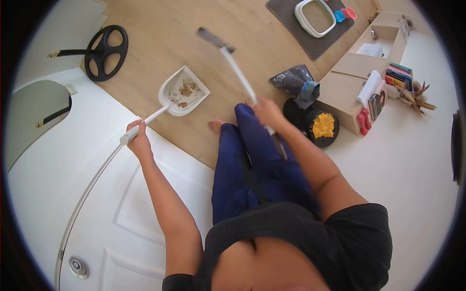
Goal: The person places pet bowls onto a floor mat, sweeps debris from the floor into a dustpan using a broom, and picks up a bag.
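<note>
At the left, my left hand (139,137) is closed around the handle end of a white long-handled dustpan (171,93). The pan rests on the wooden floor with brown debris (189,88) in it. My right hand (267,112) grips the white handle of a broom (239,73), in front of my right leg. The broom's dark bristle head (213,39) is blurred and lies beyond the pan, to its upper right, apart from it. One bare foot (214,126) shows below the dustpan's right side.
A black bin (324,140) with yellow cloth-like material and a dark bag (293,82) stand at the right beside a wooden shelf unit (340,92). A litter tray (315,30) sits on a grey mat (310,46). A white door (145,203) is at the left.
</note>
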Demonstrator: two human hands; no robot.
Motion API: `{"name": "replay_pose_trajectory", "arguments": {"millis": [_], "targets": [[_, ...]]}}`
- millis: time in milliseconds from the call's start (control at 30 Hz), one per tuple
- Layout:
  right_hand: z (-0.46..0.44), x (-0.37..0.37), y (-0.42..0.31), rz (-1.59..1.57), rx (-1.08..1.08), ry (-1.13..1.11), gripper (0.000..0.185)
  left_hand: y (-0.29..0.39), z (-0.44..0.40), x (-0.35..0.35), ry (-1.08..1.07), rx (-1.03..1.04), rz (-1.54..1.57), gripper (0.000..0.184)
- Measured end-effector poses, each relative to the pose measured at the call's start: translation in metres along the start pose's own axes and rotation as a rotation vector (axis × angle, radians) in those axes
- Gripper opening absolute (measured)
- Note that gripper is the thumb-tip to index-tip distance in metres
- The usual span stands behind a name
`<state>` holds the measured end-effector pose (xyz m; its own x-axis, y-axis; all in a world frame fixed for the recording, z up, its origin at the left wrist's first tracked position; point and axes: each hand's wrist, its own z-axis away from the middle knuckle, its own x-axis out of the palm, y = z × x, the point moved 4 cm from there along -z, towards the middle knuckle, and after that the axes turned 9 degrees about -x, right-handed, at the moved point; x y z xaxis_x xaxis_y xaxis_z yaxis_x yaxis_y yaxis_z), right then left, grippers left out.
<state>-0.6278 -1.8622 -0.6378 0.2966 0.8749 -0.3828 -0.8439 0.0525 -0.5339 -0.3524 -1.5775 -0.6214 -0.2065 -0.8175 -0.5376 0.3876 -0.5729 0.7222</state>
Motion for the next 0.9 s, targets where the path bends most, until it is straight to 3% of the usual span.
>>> {"name": "replay_pose_trajectory", "arguments": {"millis": [67, 200, 233, 400, 433, 500, 567, 700, 767, 833, 900], "targets": [[-0.055, -0.044, 0.032, 0.160, -0.110, 0.233, 0.047, 0.027, -0.005, 0.025, -0.011, 0.010, 0.007, 0.010], [-0.129, -0.148, 0.058, -0.014, 0.031, 0.262, 0.028, 0.082, 0.004, 0.067, -0.041, 0.003, -0.023, 0.011], [-0.141, -0.150, 0.051, -0.074, 0.086, 0.293, 0.019, 0.082, -0.019, 0.076, -0.062, 0.017, -0.057, 0.011], [-0.200, -0.176, 0.049, -0.018, 0.150, 0.298, 0.013, 0.138, -0.017, 0.140, -0.078, 0.128, -0.089, 0.010], [-0.204, -0.161, 0.050, 0.122, 0.125, 0.191, 0.015, 0.147, -0.016, 0.156, -0.068, 0.133, -0.090, 0.010], [-0.175, -0.104, 0.025, 0.260, -0.021, 0.218, 0.031, 0.143, -0.049, 0.184, -0.105, 0.095, -0.115, 0.010], [-0.135, -0.079, -0.022, 0.018, 0.153, 0.023, 0.040, 0.154, -0.058, 0.203, -0.082, 0.085, -0.102, 0.010], [-0.111, -0.113, -0.055, -0.023, 0.075, -0.103, 0.042, 0.180, -0.071, 0.223, -0.055, 0.112, -0.064, 0.010], [-0.119, -0.141, -0.061, 0.090, 0.016, -0.049, 0.050, 0.187, -0.079, 0.226, -0.053, 0.084, -0.057, 0.010], [-0.174, -0.162, -0.039, 0.383, -0.238, 0.163, 0.048, 0.195, -0.084, 0.235, -0.056, 0.060, -0.044, 0.010], [-0.231, -0.199, -0.051, 0.339, -0.217, 0.287, 0.044, 0.201, -0.083, 0.243, -0.048, 0.041, -0.013, 0.013]]}}
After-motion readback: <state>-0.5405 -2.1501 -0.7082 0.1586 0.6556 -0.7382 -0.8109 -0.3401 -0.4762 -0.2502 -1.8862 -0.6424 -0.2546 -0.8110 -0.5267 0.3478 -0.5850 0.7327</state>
